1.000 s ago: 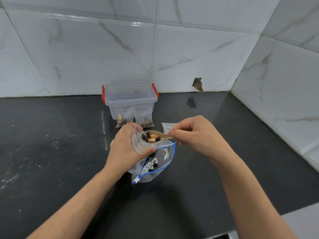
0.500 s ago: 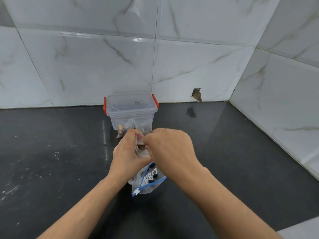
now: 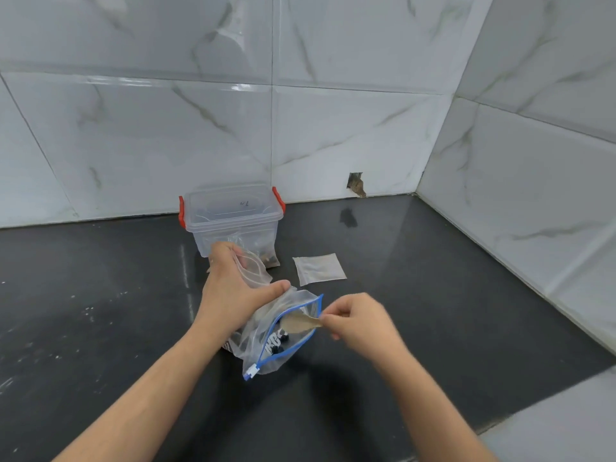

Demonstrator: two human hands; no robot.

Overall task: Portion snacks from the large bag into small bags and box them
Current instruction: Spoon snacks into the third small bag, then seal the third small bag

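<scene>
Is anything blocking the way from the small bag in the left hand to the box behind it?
Yes: the lid sits on the clear box, covering its opening. The counter between the small bag, held by the left hand, and the box shows no other obstacle.

Two hands are in view, the left hand (image 3: 233, 291) and the right hand (image 3: 358, 320). One large bag (image 3: 283, 341) with a blue zip edge sits on the worktop (image 3: 433, 295). One wooden spoon (image 3: 298, 323) is visible. Two small bags show outside the box: one held small bag (image 3: 255, 270) and one flat small bag (image 3: 319, 269). One lidded clear box (image 3: 231, 218) has two red latches.
</scene>
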